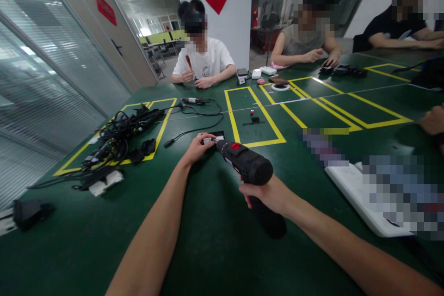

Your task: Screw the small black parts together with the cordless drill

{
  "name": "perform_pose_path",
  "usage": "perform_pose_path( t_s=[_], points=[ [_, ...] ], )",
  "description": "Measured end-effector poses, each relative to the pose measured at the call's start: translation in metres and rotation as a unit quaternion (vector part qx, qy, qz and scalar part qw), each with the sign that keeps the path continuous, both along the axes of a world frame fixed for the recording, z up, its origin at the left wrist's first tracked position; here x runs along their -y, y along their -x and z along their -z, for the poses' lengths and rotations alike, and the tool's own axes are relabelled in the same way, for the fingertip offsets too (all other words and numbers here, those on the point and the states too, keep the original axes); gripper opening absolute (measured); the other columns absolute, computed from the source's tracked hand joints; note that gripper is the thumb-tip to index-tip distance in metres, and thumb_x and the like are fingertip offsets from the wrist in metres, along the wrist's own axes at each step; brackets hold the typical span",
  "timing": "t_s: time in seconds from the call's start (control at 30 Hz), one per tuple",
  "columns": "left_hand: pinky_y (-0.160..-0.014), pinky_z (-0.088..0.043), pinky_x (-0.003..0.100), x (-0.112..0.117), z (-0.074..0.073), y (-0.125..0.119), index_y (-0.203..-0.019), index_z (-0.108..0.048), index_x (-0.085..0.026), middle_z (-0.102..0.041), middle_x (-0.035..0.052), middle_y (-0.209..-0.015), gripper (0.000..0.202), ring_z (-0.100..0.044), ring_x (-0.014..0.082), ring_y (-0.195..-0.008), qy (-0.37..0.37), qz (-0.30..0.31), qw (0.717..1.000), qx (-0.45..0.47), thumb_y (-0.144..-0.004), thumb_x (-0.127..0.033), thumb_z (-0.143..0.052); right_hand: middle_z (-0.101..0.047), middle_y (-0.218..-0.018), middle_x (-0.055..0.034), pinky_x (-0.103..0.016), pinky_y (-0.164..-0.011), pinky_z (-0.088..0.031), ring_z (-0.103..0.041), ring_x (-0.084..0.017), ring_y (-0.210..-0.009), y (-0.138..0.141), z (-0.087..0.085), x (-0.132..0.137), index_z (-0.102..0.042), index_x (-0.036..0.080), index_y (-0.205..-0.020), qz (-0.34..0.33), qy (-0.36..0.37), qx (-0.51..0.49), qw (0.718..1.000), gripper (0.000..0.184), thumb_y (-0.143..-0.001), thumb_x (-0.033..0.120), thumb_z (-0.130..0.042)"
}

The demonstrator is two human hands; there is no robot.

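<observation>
In the middle of the view my right hand (268, 194) is wrapped round the handle of a black cordless drill (248, 161) with a red switch on top. The drill lies nearly level, its chuck pointing left and away from me. Just beyond its tip is a small black item with a white face (209, 139), low over the green table. My left hand (197, 149) grips this small item from the left, fingers bent over it. The fingers partly cover the item, so its exact kind and the contact with the bit cannot be made out.
A heap of black cables and adapters (126, 132) lies to the left, with a loose cable (194, 128) ahead. Small black parts (255, 120) sit within yellow tape. At right rests a white tray-like object (360, 199), partly blurred. Several people sit around the table (204, 259).
</observation>
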State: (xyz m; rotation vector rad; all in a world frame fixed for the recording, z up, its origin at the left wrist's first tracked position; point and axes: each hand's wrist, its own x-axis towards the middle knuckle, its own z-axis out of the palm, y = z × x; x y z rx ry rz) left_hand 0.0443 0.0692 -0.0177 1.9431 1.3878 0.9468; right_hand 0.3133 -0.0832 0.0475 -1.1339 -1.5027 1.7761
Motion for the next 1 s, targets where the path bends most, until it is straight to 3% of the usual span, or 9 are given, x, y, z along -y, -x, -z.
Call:
perform_pose_path(
  t_s=[0.27, 0.43, 1.0],
  points=[
    [-0.088, -0.045, 0.034, -0.001, 0.0006, -0.0002, -0.108, -0.071, -0.018, -0.058, 0.0079, -0.115, 0.035, -0.054, 0.0207, -0.095, 0.004, -0.002, 1.0, -0.008, -0.078, -0.035, -0.068, -0.059, -0.055, 0.0026, -0.03, -0.059, -0.045, -0.057, -0.014, -0.051, 0.0001, -0.007, 0.001, -0.055, 0.018, -0.079, 0.008, 0.004, 0.017, 1.0, 0.01, -0.072, 0.017, -0.061],
    [-0.085, -0.046, 0.032, -0.0002, 0.0005, 0.0, -0.109, -0.07, -0.019, -0.058, 0.0073, -0.117, 0.037, -0.054, 0.0192, -0.091, 0.01, -0.007, 1.0, -0.017, -0.077, -0.035, -0.07, -0.059, -0.056, 0.0032, -0.029, -0.058, -0.045, -0.058, -0.014, -0.05, -0.0003, -0.0012, -0.0002, -0.056, 0.018, -0.079, 0.004, -0.006, 0.005, 1.0, 0.009, -0.073, 0.017, -0.062],
    [-0.087, -0.046, 0.033, 0.0015, -0.001, -0.0004, -0.108, -0.071, -0.02, -0.06, 0.006, -0.114, 0.034, -0.055, 0.0198, -0.092, -0.007, -0.007, 0.999, -0.033, -0.076, -0.032, -0.07, -0.059, -0.056, 0.0039, -0.029, -0.057, -0.046, -0.058, -0.014, -0.051, -0.0002, -0.0009, 0.0001, -0.055, 0.018, -0.083, 0.003, 0.002, -0.003, 1.0, 0.012, -0.073, 0.017, -0.063]
  ],
)
